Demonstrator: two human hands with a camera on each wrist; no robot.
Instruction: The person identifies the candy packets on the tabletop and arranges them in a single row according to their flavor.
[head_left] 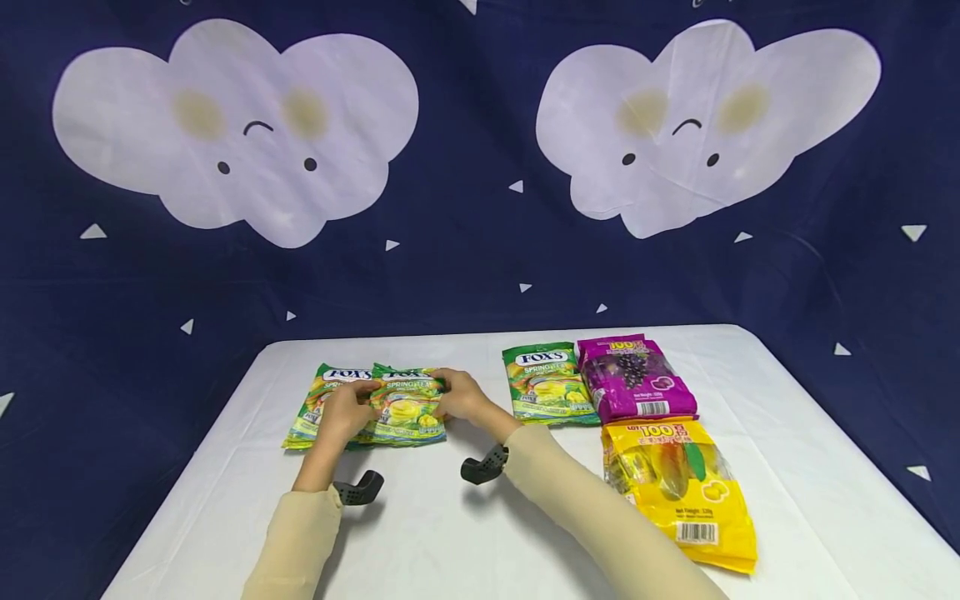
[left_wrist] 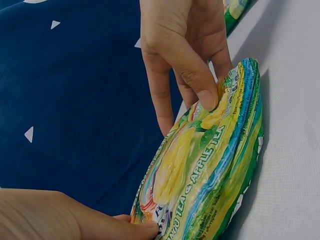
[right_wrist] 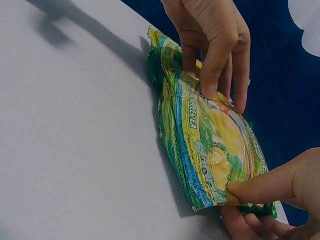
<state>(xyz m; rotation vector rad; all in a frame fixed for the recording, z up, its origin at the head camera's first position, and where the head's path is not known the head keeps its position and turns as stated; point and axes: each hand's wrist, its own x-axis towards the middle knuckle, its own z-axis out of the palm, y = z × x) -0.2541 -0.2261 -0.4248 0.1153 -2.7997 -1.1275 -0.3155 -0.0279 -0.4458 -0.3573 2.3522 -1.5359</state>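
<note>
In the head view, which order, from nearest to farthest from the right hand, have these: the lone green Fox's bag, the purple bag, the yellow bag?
1. Lone green Fox's bag, just right of the right hand.
2. Purple bag, farther right, beside the green one.
3. Yellow bag, at the near right.

The green candy bag (head_left: pixel 408 406) is glossy, crinkled plastic film that catches the light along its sealed edge. The counter (head_left: pixel 450 533) carries a matt white cloth, smooth and finely woven, while the backdrop (head_left: pixel 465 267) is dull, creased navy fabric.
</note>
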